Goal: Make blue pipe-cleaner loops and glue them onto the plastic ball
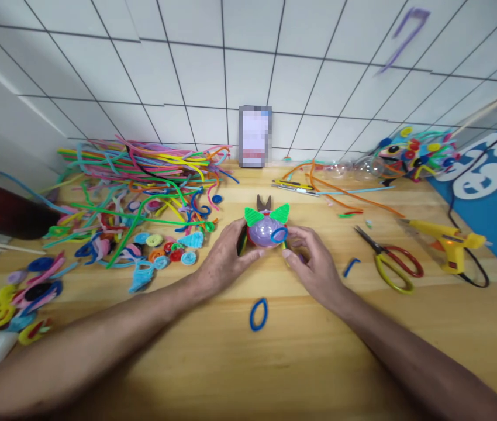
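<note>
A clear, purplish plastic ball [266, 232] with two green pipe-cleaner ears and a red rim stands between my hands. A blue pipe-cleaner ring [279, 235] sits on its front right. My left hand [230, 254] curves round the ball's left side, thumb along the bottom. My right hand [312, 260] has its fingertips at the ball's right side, by the blue ring. Pliers [264, 203] show their dark jaws behind the ball; the ball and hands hide most of them. A loose pointed blue pipe-cleaner loop [259, 314] lies on the table nearer me.
Pipe cleaners [143, 161] and coiled shapes [156, 254] crowd the left. On the right lie scissors [386, 260], a yellow glue gun [452, 242] with its cord, and a short blue piece [351, 267]. A phone [254, 137] leans against the tiled wall. Clear balls [369, 168] stand back right.
</note>
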